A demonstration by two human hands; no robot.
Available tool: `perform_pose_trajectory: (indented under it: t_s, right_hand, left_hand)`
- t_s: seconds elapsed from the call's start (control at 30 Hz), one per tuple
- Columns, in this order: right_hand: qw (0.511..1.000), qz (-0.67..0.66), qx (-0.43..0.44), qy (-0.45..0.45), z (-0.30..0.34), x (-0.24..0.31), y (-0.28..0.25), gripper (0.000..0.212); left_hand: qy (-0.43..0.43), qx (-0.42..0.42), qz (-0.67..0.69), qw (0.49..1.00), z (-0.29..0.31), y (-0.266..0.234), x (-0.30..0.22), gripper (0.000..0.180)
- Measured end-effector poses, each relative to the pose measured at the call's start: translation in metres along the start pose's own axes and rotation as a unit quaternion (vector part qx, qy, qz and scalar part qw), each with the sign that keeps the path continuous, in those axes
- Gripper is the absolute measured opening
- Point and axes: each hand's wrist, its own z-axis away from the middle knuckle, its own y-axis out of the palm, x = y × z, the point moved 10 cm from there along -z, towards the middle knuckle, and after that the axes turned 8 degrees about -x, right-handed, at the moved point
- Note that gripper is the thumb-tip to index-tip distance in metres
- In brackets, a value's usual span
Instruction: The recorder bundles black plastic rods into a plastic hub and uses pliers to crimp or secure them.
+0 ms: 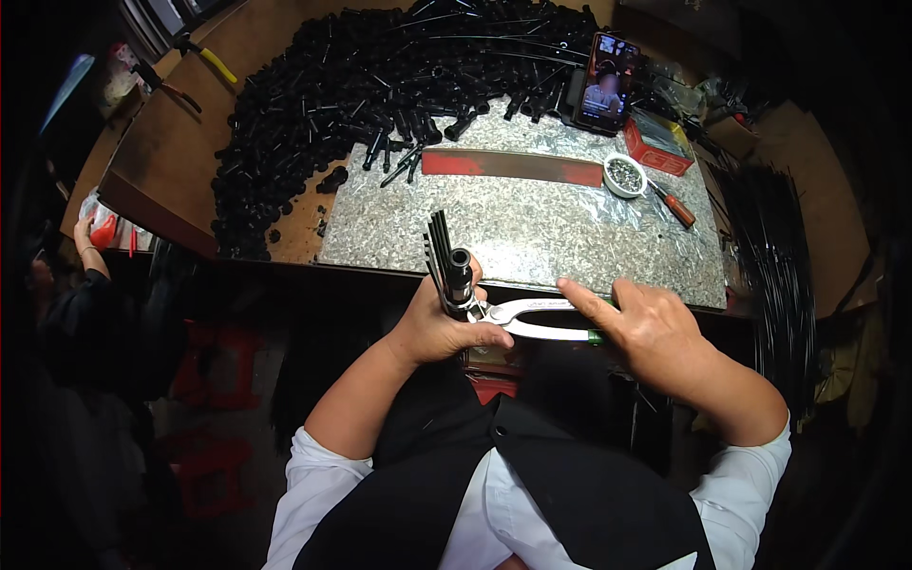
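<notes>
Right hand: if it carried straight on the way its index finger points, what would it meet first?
The right hand points left along the metal shears. Going straight on, it would probably first meet the left hand gripping the black tube bundle, though depth is unclear.

Wooden workbench [171, 152] topped by 1 speckled grey stone slab [532, 228]. On it: heap of black plastic tubular parts [361, 85], long red flat bar [513, 166], small white bowl of metal bits [624, 176], red box [657, 147], orange-handled screwdriver [673, 204], propped phone [605, 83].
</notes>
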Motion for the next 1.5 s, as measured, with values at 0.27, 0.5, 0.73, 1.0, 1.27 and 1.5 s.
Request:
perform_pose_trajectory:
  t_s: [0.27, 0.5, 0.73, 1.0, 1.27, 1.5]
  right_hand:
    - [0.994, -0.102, 0.040, 0.022, 0.000, -0.002, 0.011, 0.060]
    - [0.977, -0.212, 0.025, 0.021, 0.002, -0.001, 0.029, 0.061]
    - [0.918, -0.365, -0.008, 0.153, 0.013, -0.028, 0.039, 0.055]
    - [0.916, -0.305, -0.230, 0.126, 0.030, -0.043, -0.003, 0.035]
    - [0.943, -0.030, -0.328, 0.056, 0.027, -0.025, -0.051, 0.026]
    - [0.922, 0.175, -0.344, 0.010, 0.023, -0.002, -0.057, 0.020]
  left_hand:
    - [-0.006, -0.020, 0.048, 0.999, 0.002, -0.001, -0.002, 0.062]
    - [-0.017, -0.030, 0.121, 0.992, 0.004, -0.004, 0.005, 0.074]
    - [0.088, -0.011, 0.136, 0.987, 0.007, -0.009, -0.029, 0.055]
    - [0.047, 0.003, 0.155, 0.987, 0.009, 0.000, -0.033, 0.055]
    - [0.002, 0.001, 0.172, 0.985, 0.010, 0.007, -0.031, 0.059]
    - [-0.037, -0.001, 0.223, 0.974, 0.010, 0.003, -0.020, 0.049]
